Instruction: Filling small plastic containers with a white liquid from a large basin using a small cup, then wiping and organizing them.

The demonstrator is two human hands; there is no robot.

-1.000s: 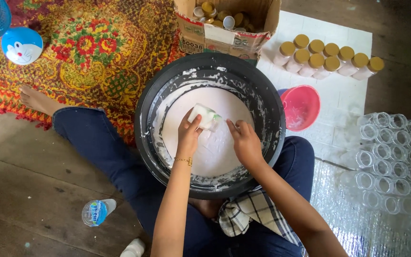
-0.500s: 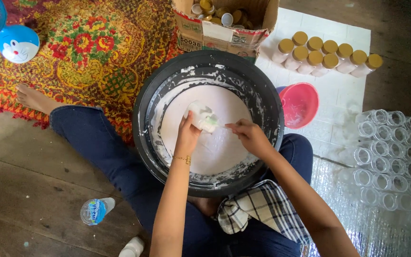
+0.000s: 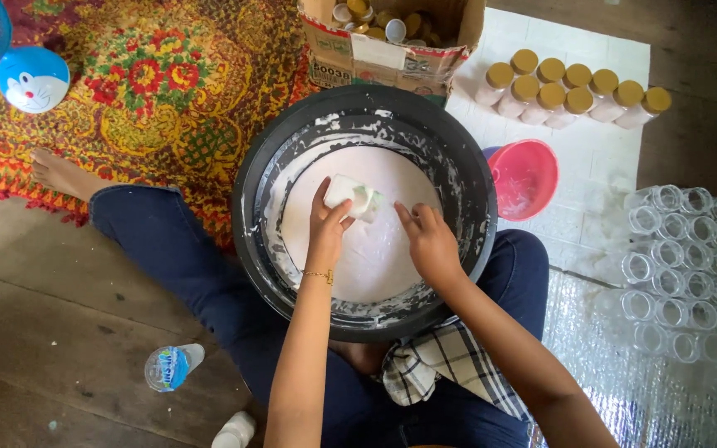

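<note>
White paste filled the bottom of a large black basin (image 3: 246, 249) that rested on the lap of a seated person in dark blue trousers. All positions below are given relative to this basin.

Inside the basin, just above the paste surface, the left hand (image 3: 327, 228) held a small white jar (image 3: 352, 197) smeared with the paste. The fingers of that hand were closed around the jar, gripping it from below and from the side. The right hand (image 3: 429, 242) hovered over the paste just right of the jar, fingers loosely curled and extended toward it; whether its fingertips touched the jar could not be determined.

Beyond the far rim stood an open cardboard box (image 3: 375, 58) containing loose lids. To the far right of the basin, a group of filled jars with gold lids (image 3: 570, 90) stood on a white sheet. A pink bowl (image 3: 524, 178) sat against the right rim. Further right, rows of empty clear jars (image 3: 682, 265) stood on a silver foil mat. A checked cloth (image 3: 437, 369) lay under the near rim. A plastic bottle (image 3: 172, 367) lay on the wooden floor to the near left.
</note>
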